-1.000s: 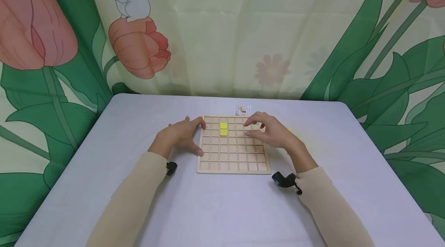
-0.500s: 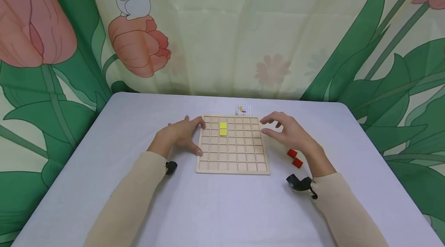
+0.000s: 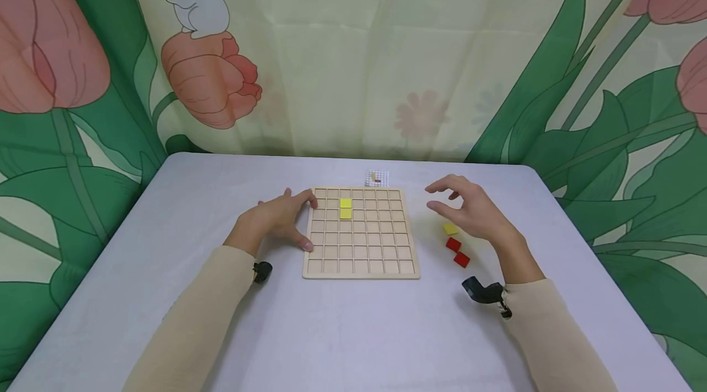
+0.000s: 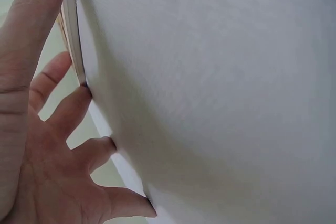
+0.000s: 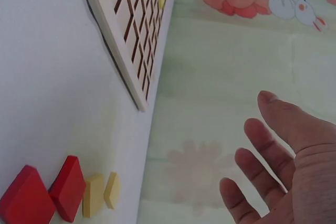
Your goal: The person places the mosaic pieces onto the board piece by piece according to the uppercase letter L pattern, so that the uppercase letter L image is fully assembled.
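A wooden grid board (image 3: 361, 278) lies flat on the table, with two yellow square tiles (image 3: 345, 208) in neighbouring cells of one column. My left hand (image 3: 273, 220) touches the board's left edge with thumb and index finger spread apart; in the left wrist view its other fingers (image 4: 94, 153) reach down to the board edge and table. Right of the board, my right hand (image 3: 469, 208) hovers above the table, its fingers parted and holding nothing. Below it lie red tiles (image 3: 461, 259) and a yellow tile (image 3: 450, 229); a second loose yellow tile (image 5: 112, 190) shows in the right wrist view.
Behind the board lies a small printed grid card (image 3: 377, 178) with coloured squares. A white cloth (image 3: 353, 330) covers the table. A curtain (image 3: 331, 73) printed with tulips and a rabbit hangs at the table's back edge.
My right hand has moved right, from over the board to above the loose tiles, which have come into sight. The left hand stays at the board's edge. The head view has shifted slightly.
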Tool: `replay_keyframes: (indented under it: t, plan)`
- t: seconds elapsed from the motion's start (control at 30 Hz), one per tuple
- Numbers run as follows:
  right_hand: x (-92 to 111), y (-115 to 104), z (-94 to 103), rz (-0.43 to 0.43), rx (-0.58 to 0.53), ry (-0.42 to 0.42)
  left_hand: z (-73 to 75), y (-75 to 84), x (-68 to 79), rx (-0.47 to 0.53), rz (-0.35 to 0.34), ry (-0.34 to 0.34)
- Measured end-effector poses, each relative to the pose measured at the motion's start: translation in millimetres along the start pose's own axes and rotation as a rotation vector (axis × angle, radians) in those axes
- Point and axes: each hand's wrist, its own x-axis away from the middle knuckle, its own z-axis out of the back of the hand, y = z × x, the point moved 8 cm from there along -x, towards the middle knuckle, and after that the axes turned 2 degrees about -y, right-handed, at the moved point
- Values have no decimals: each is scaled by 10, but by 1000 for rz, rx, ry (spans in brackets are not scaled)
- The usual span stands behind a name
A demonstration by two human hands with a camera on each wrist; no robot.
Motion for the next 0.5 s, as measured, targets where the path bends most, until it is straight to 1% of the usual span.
replay_keyframes:
  t: [0.13,0.2,0.3,0.5]
  plan:
    - [59,63,46,-1,19,25,-6,-42,20,5,9,0]
    - [94,93,46,-3,26,25,-15,-68,23,4,20,-2]
    - [159,159,43,-27,46,20,-35,-94,19,-2,28,-11]
    - [233,318,57,-59,65,23,-38,-65,-23,10,4,2]
